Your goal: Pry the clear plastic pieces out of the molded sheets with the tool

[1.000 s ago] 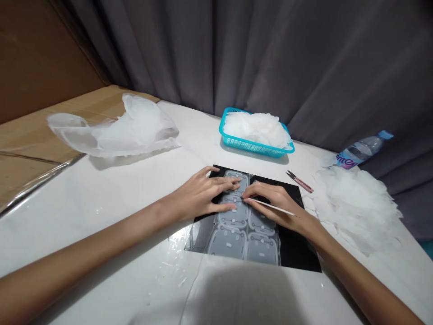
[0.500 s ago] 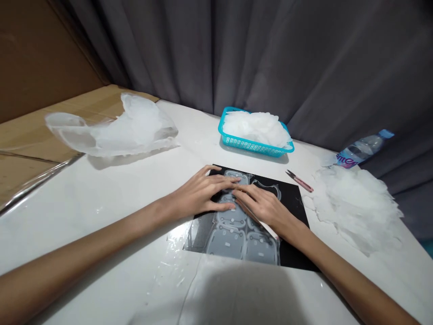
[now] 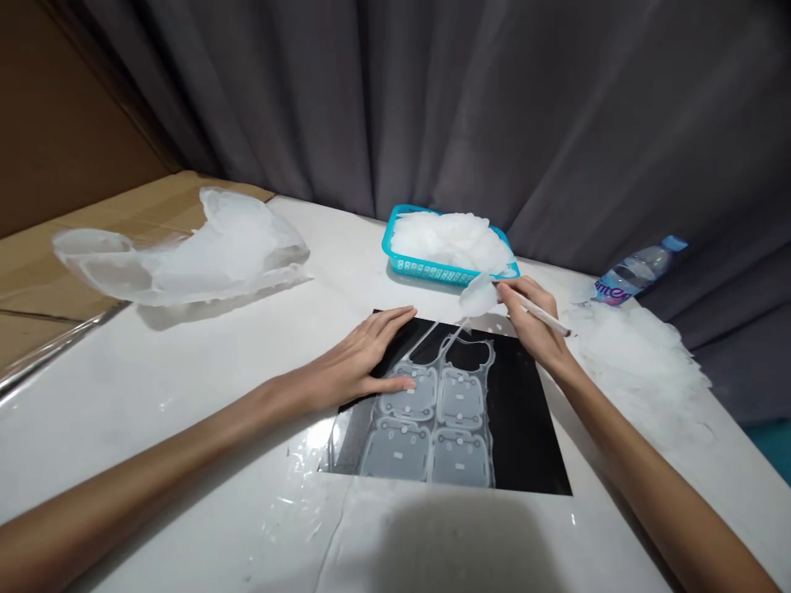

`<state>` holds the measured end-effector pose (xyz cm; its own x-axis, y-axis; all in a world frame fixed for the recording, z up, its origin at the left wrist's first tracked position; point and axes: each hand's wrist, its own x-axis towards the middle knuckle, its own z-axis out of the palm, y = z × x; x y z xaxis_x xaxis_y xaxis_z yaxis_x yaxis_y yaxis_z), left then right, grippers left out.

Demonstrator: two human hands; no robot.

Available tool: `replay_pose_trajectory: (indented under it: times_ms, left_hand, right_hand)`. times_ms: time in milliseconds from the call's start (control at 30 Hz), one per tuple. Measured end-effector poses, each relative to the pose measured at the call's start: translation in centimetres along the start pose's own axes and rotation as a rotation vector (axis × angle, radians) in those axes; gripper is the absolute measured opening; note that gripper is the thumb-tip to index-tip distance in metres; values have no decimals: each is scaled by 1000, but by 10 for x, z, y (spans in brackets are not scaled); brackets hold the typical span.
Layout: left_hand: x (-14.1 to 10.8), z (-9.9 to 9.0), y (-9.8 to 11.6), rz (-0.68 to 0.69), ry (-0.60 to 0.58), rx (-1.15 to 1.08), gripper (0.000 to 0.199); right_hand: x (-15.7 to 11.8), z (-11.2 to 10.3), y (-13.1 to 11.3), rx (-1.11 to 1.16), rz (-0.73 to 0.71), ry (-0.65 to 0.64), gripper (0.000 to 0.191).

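Observation:
A black sheet (image 3: 528,420) lies on the white table, bearing rows of rounded translucent film pieces (image 3: 461,398) joined by thin clear edging. My left hand (image 3: 371,350) presses on the sheet's left side, fingers stretched and thumb on one film piece. Beyond the sheet's far edge, my right hand (image 3: 535,317) pinches a slim white pen-like tool (image 3: 544,317). At its fingertips is a lifted translucent piece (image 3: 479,296), from which thin stretched strands (image 3: 454,336) run down to the sheet. Whether fingers or the tool grip that piece, I cannot tell.
A blue basket (image 3: 426,273) heaped with translucent white pieces stands at the back. Right of the sheet are a pile of similar pieces (image 3: 643,371) and a water bottle (image 3: 636,272). A crumpled plastic bag (image 3: 210,255) lies left, near cardboard (image 3: 124,202).
My right hand has moved up and right from the sheet, lifting a translucent piece with stretching strands. My left hand stays flat on the sheet. The small pink-handled snips are now hidden by the right hand.

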<state>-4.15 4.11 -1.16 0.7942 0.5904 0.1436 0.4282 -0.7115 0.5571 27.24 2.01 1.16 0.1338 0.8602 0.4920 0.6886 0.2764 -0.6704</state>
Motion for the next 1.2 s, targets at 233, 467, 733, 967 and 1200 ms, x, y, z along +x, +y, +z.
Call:
replay_pose_trajectory:
  times_ms: [233, 467, 733, 967, 1200]
  left_hand:
    - [3, 4, 36, -273, 67, -688, 59]
    - [7, 7, 39, -465, 117, -1051, 35]
    - [3, 14, 38, -325, 76, -990, 40]
    - [2, 17, 38, -313, 66, -1011, 40]
    - [-2, 19, 38, -350, 35, -946, 44]
  right_hand:
    - [-46, 8, -73, 153, -192, -273, 17]
    - [-41, -10, -78, 377, -182, -928, 26]
    - [-45, 8, -48, 157, -184, -545, 40]
    - [-50, 14, -55, 212, -53, -743, 23]
    - [-47, 14, -52, 163, 42, -683, 13]
